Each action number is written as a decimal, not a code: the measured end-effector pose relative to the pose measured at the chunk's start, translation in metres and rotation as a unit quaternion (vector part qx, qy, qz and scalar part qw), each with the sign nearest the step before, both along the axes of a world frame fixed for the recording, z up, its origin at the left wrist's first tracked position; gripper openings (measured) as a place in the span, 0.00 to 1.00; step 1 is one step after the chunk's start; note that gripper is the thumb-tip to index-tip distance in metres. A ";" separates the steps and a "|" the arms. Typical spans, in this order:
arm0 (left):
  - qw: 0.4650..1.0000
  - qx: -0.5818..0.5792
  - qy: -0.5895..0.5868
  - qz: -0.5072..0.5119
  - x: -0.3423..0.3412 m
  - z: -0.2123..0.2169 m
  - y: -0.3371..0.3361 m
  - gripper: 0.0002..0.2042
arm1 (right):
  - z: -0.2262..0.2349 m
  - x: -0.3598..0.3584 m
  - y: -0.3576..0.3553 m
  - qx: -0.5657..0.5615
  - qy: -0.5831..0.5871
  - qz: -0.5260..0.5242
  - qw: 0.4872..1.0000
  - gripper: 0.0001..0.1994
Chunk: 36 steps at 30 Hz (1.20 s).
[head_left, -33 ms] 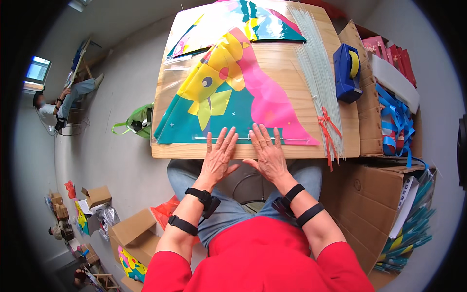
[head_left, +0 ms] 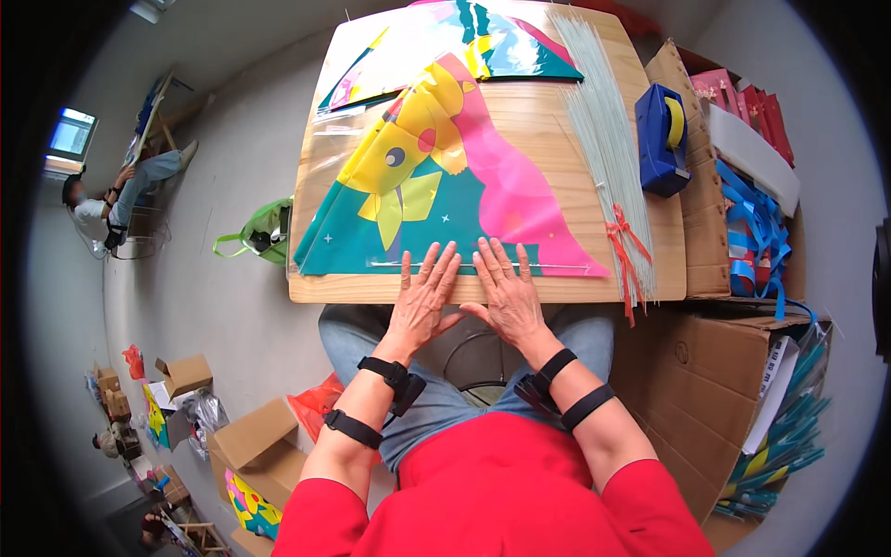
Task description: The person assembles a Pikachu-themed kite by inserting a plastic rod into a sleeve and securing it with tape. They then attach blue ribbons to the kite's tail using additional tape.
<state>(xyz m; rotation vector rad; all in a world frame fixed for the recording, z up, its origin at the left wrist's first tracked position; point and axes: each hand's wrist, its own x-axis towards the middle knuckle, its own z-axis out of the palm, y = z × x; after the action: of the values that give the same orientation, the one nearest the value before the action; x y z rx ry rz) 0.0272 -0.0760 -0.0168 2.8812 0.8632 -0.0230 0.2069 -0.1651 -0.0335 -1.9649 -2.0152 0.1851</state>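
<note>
A triangular printed plastic sheet (head_left: 520, 204), like a folded kite, lies flat on the wooden table (head_left: 613, 288), teal, pink and yellow with a cartoon figure. Along its near edge runs a thin white rod (head_left: 566, 266) with a strip that looks like clear tape over it. My left hand (head_left: 423, 295) lies palm down across the near edge, fingers stretched out on the rod and sheet. Beside it, fingers also extended, my right hand (head_left: 507, 290) rests on the same edge. Neither hand grips anything; the rod's middle is partly covered by fingers.
A bundle of thin white rods (head_left: 603, 139), tied with red ribbon (head_left: 628, 243), lies right of the sheet. Beyond it stands a blue tape dispenser (head_left: 664, 139). More printed sheets (head_left: 529, 51) lie at the far edge. Cardboard boxes (head_left: 687, 381) flank the right side.
Both hands have shifted slightly; the left has slid a little to the right, and the right a touch to the left. The sheet has not moved.
</note>
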 end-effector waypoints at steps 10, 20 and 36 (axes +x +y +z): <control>0.997 -0.023 -0.001 0.075 -0.050 -0.006 0.003 0.53 | 0.011 0.047 -0.025 0.069 0.038 -0.067 0.995 0.39; 0.994 -0.011 0.027 -0.101 -0.005 -0.002 -0.045 0.41 | 0.069 0.314 0.011 0.133 0.360 -0.458 0.802 0.17; 0.994 -0.083 -0.010 -0.071 0.000 0.006 -0.055 0.27 | 0.060 0.389 0.009 -0.048 0.685 -0.428 0.588 0.07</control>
<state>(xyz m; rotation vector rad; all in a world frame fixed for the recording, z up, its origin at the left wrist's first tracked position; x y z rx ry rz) 0.0275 -0.1313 -0.0108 2.7752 0.6191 -0.0752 0.5958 -0.1561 0.0267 -1.5702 -0.0193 1.1123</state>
